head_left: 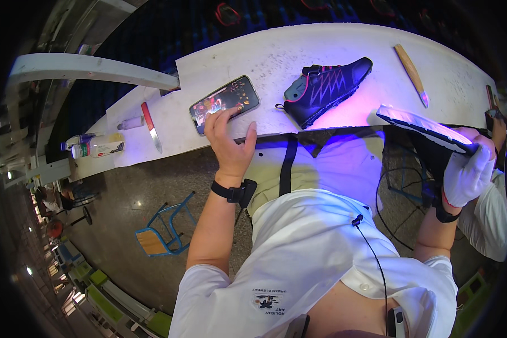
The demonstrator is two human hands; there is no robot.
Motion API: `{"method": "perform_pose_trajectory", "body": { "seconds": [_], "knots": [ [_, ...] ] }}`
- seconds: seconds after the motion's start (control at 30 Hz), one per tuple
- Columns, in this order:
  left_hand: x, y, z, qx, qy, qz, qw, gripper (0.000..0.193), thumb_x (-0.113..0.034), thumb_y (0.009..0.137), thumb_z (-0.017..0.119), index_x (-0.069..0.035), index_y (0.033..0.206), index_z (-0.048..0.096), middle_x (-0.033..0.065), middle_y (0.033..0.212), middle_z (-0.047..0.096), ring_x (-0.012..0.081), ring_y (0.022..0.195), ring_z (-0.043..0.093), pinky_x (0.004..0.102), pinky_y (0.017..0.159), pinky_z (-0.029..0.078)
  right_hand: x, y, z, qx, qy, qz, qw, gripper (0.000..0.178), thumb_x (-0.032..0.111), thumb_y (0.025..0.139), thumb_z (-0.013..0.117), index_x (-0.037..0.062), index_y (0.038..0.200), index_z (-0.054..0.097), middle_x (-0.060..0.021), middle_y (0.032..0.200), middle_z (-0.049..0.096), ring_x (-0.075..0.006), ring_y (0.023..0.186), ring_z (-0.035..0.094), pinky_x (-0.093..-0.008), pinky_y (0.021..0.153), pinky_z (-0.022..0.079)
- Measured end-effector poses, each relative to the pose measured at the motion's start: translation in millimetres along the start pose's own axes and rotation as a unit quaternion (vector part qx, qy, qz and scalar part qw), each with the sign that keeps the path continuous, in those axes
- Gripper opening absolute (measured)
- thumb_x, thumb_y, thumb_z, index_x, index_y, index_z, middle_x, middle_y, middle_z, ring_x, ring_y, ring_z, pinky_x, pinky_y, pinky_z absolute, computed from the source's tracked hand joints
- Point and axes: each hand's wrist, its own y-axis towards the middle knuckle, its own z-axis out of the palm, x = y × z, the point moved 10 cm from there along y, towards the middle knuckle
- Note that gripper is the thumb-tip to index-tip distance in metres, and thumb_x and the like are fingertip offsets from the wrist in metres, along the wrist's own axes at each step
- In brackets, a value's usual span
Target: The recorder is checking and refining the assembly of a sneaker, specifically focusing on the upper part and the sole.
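On the white tabletop [298, 50] a dark shoe [327, 87] with pink lines lies on its side, between the two hands. Off the tabletop's right edge, the gloved right hand [467, 172] has its grip closed around a second shoe [425, 128], pale sole up. Left of the dark shoe, the bare left hand [229, 143] is spread, fingertips touching a lit phone [224, 103].

The right hand [468, 172] wears a white glove and covers the heel of the shoe [428, 130] it holds. The left hand's [229, 143] fingertips hide part of the phone [224, 103] screen. The far-right table [276, 62] end is cut off behind a neighbouring person's sleeve [490, 217].
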Motion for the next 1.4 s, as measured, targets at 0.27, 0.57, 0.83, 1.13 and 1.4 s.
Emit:
{"method": "perform_pose_trajectory", "body": {
  "seconds": [0.27, 0.57, 0.83, 1.13, 1.4],
  "knots": [
    [-122.2, 27.6, 26.2, 0.003, -0.086, 0.133, 0.987, 0.054, -0.013, 0.083, 0.081, 0.0, 0.131, 0.059, 0.0173, 0.132, 0.062, 0.0402, 0.127, 0.055, 0.0533, 0.115, 0.039, -5.3, 3.8, 34.0, 0.012, 0.012, -0.002, 1.0, 0.025, 0.018, 0.114, 0.045, -0.0032, 0.115, 0.058, -0.0229, 0.104, 0.071, -0.0256, 0.093, 0.066, -0.037, 0.09, 0.053],
    [-167.8, 118.3, 162.7, 0.367, 0.053, 0.065, 0.927, 0.046, -0.042, 0.095, 0.07, 0.002, 0.104, 0.068, 0.0218, 0.089, 0.075, 0.0373, 0.091, 0.073, 0.0481, 0.083, 0.054, -58.8, -21.3, 78.6, 0.034, 0.099, 0.119, 0.987, 0.055, 0.053, 0.103, 0.066, -0.0012, 0.113, 0.064, -0.0135, 0.106, 0.072, -0.0204, 0.097, 0.068, -0.0334, 0.093, 0.051],
    [-188.8, 106.4, 68.3, 0.044, -0.243, 0.168, 0.954, 0.046, -0.033, 0.092, 0.077, 0.001, 0.12, 0.064, 0.0183, 0.106, 0.072, 0.0395, 0.098, 0.068, 0.0467, 0.093, 0.053, -64.9, -31.0, 93.3, -0.01, 0.206, 0.128, 0.97, 0.067, 0.06, 0.093, 0.075, 0.0007, 0.121, 0.061, -0.0159, 0.11, 0.073, -0.0254, 0.109, 0.07, -0.0419, 0.099, 0.054],
    [-192.4, 68.3, 31.7, 0.046, -0.378, 0.159, 0.911, 0.044, 0.007, 0.086, 0.077, -0.005, 0.119, 0.051, 0.0275, 0.135, 0.06, 0.0345, 0.12, 0.065, 0.043, 0.104, 0.053, -22.5, -21.9, 150.0, 0.155, 0.369, 0.172, 0.9, 0.036, 0.027, 0.09, 0.084, 0.0037, 0.102, 0.06, -0.0347, 0.147, 0.056, -0.0394, 0.131, 0.061, -0.0483, 0.112, 0.049],
    [-190.3, 44.2, 23.7, 0.141, -0.385, 0.064, 0.91, 0.021, -0.003, 0.095, 0.075, 0.002, 0.109, 0.06, 0.0362, 0.143, 0.06, 0.0465, 0.135, 0.06, 0.0531, 0.116, 0.044, -19.8, -44.9, 174.8, 0.149, 0.359, 0.228, 0.893, 0.032, 0.022, 0.091, 0.083, 0.0063, 0.098, 0.056, -0.0341, 0.145, 0.059, -0.0388, 0.134, 0.06, -0.0493, 0.115, 0.045]
  ]
}}
